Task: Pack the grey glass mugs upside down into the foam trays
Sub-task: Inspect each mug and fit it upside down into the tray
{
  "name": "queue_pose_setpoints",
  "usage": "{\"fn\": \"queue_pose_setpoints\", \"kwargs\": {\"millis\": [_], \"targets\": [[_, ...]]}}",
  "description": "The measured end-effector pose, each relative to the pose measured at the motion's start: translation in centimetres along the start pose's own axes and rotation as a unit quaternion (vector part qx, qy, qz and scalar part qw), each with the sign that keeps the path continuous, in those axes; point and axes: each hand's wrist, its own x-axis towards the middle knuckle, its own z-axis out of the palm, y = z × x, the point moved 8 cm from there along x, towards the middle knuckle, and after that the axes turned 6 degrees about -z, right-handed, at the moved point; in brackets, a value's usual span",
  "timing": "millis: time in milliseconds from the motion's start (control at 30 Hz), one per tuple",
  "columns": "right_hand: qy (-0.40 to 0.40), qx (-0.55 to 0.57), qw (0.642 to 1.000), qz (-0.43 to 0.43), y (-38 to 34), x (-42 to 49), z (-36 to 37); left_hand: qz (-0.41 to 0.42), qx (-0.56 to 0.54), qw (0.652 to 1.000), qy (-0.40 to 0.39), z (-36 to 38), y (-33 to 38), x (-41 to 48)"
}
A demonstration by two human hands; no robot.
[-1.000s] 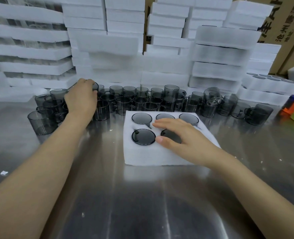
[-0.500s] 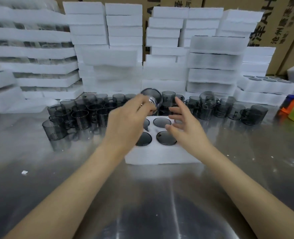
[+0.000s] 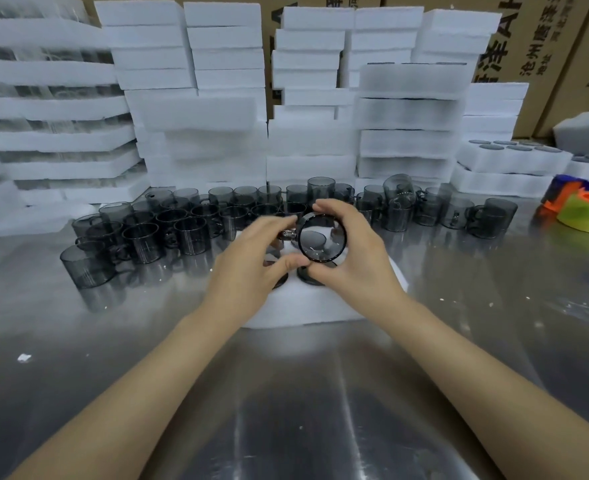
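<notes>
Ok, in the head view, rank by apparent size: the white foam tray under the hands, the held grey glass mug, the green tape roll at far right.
1. White foam tray, largest though partly hidden.
2-3. Grey glass mug and green tape roll: alike; roll cropped, unsure.

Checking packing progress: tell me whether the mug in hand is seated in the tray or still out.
Out. Both hands, left hand and right hand, hold the mug tipped on its side above the foam tray.

the cardboard cartons [image 3: 559,46] stacked behind the foam carry large dark printing: chinese characters, of which "沧州" can be made out in a smaller line, and big latin capitals, cut off, one looking like an "a". the rest is unreadable.
</notes>
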Motion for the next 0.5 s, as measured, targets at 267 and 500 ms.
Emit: {"fn": "queue_pose_setpoints", "kwargs": {"millis": [267, 500], "targets": [[-0.005, 0.014, 1.000, 0.012, 0.2, -0.1, 0.1, -0.034, -0.012, 0.999, -0.020, 0.6, -0.9, -0.1], [0.005, -0.182, 0.980, 0.086, 1.5, 1.3, -4.4, -0.028, 0.039, 0.999, 0.021, 0.5, -0.4, -0.6]]}}
